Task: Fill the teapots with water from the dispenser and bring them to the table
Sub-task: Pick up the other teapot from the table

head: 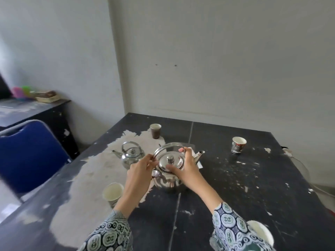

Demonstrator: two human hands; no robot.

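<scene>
Large shiny steel teapot with a knobbed lid (169, 165) standing near the middle of the black, paint-worn table (235, 187), spout pointing right and away. Left hand (140, 171) pinching the left side of its raised hoop handle; right hand (186, 167) spread over the lid, fingers hooked round the handle's right side, thumb on the lid's near edge. Just left and slightly farther, apart from it, a smaller steel teapot with hoop handle upright (131, 154), spout pointing left. Near left, a white paper cup (112, 193) partly behind the left forearm. Far off, a brown paper cup (155, 130); far right, a dark printed paper cup (238, 144). Open tabletop to the right and near side. Fourth pale cup (261, 232) at the lower right, half hidden by the patterned sleeve. Blue folding chair (30, 156) close against the table's left edge, cut by the frame. Contents of all cups and both pots impossible to make out.
</scene>
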